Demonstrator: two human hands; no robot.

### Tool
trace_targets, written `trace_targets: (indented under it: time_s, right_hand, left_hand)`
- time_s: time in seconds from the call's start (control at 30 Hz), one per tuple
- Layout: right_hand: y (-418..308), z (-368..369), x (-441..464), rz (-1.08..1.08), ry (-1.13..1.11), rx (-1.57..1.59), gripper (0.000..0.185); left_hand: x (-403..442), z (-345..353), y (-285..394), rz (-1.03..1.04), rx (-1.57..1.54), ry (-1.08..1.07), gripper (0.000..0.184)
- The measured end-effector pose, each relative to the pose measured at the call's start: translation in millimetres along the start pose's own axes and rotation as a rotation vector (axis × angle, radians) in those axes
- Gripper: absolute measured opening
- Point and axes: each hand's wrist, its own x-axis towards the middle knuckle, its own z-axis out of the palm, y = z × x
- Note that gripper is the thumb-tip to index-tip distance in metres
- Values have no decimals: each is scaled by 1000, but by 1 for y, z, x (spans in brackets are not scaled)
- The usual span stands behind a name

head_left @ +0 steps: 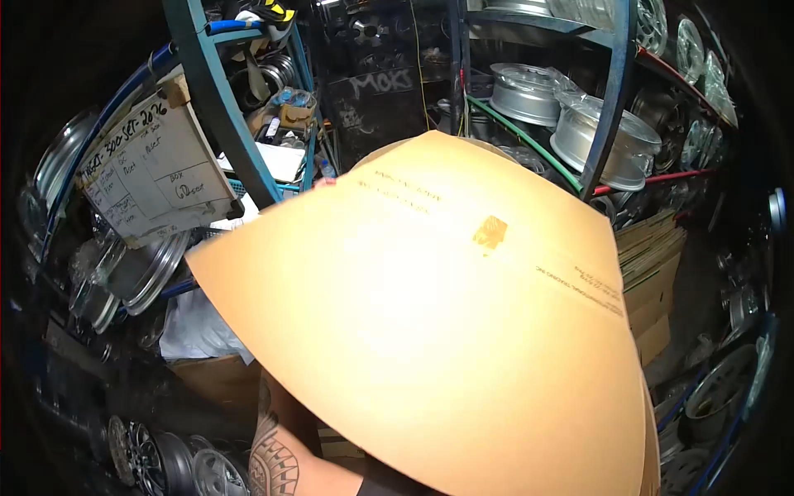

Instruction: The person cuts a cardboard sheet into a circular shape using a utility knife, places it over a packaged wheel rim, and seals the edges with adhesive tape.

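Note:
A large flattened cardboard box [331, 331] fills the middle of the head view, tilted up close in front of me. Printed text runs upside down across its far half, beside a small patch of brown tape [490, 234]. Light glares off its centre. My tattooed left arm [281, 455] shows at the lower left and passes behind the cardboard, which hides the left hand. My right hand does not show anywhere. What either hand touches is hidden.
Blue metal shelf posts [223, 99] stand beyond the cardboard. Silver wheel rims [525, 93] sit on the right rack, and more rims [165, 463] lie low on the left. A handwritten whiteboard [157, 178] hangs at left. Stacked flat cardboard [649, 281] leans at right.

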Motion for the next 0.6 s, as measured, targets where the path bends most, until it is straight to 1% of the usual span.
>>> trace_targets:
  time_s: [0.17,0.33,0.47,0.6]
  right_hand:
    - [11,-24,-51,37,64,-18,56]
    - [17,-31,-93,82,115,-58,56]
    - [18,-50,-135,128,173,-78,57]
    - [16,-54,-172,169,199,-80,58]
  left_hand:
    - [-96,-77,-44,-126,-155,-45,42]
    - [-204,-152,-58,-227,-338,-77,48]
    - [-250,-186,-55,-236,-411,-70,53]
    - [-263,-200,-45,-183,-466,-55,58]
